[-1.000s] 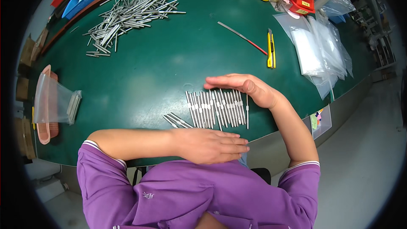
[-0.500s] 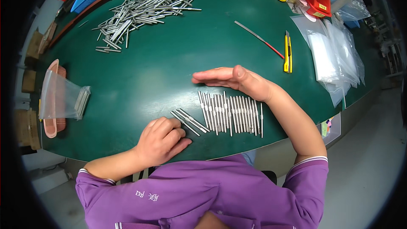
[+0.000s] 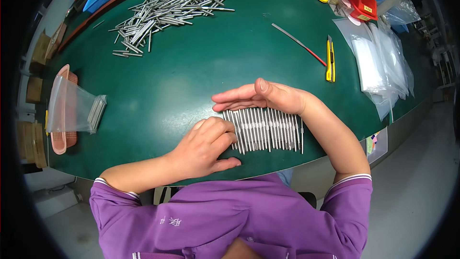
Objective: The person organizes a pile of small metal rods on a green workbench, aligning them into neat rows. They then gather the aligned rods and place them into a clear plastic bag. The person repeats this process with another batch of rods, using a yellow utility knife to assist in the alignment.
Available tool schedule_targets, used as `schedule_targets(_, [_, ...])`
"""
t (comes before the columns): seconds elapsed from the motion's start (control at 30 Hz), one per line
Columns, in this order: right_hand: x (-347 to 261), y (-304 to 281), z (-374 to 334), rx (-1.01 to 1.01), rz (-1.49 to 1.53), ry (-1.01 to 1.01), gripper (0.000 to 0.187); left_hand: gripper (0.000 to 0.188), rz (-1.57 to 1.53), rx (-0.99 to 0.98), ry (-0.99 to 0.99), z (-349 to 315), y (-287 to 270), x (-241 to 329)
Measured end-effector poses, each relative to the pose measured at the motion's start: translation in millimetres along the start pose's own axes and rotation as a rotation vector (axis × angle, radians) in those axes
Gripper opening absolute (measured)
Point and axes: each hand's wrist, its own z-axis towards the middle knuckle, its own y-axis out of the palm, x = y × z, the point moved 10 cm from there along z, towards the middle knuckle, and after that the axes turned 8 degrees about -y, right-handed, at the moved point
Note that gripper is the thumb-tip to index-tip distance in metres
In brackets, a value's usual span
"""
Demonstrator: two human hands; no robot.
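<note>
A row of slim silver metal rods (image 3: 268, 129), each with a thicker middle, lies side by side on the green table in front of me. At the row's left end, my left hand (image 3: 206, 146) presses curled fingers against the outermost rods, its thumb apart near their lower ends. Those fingertips are partly hidden. My right hand (image 3: 275, 97) stands on edge along the far ends of the rods, fingers straight and thumb raised, with nothing held in it.
A heap of loose rods (image 3: 167, 12) lies far left. At the left, a clear bag (image 3: 72, 108) with rods rests on a pink basket (image 3: 64, 141). Right of centre are a red-handled file (image 3: 302, 45) and a yellow cutter (image 3: 330, 62); plastic bags (image 3: 376, 62) lie beyond.
My left hand has moved right, and the slanted loose rods beside it have joined the row's left end. The row looks more even. My right hand remains along the far ends.
</note>
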Motion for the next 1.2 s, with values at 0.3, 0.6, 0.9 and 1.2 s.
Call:
schedule_targets(0.3, [-0.8,-3.5,1.9,0.049,-0.051,-0.005,0.099,0.045,-0.020,0.001,0.052,-3.2,8.7,3.4])
schedule_targets(0.6, [11.3,18.1,4.0,-0.108,0.046,0.071,0.095,0.046,0.177,0.019,0.050,0.2,20.3,16.3])
schedule_targets(0.9, [-48.4,-33.9,-52.9,0.241,-0.130,0.020,0.094,0.050,0.053,-0.119,0.298,7.4,30.9,44.1])
schedule_targets(1.2, [-60.5,25.3,-133.9,0.308,-1.118,0.264,0.105,0.060,0.004,-0.313,0.236,17.9,54.4,41.8])
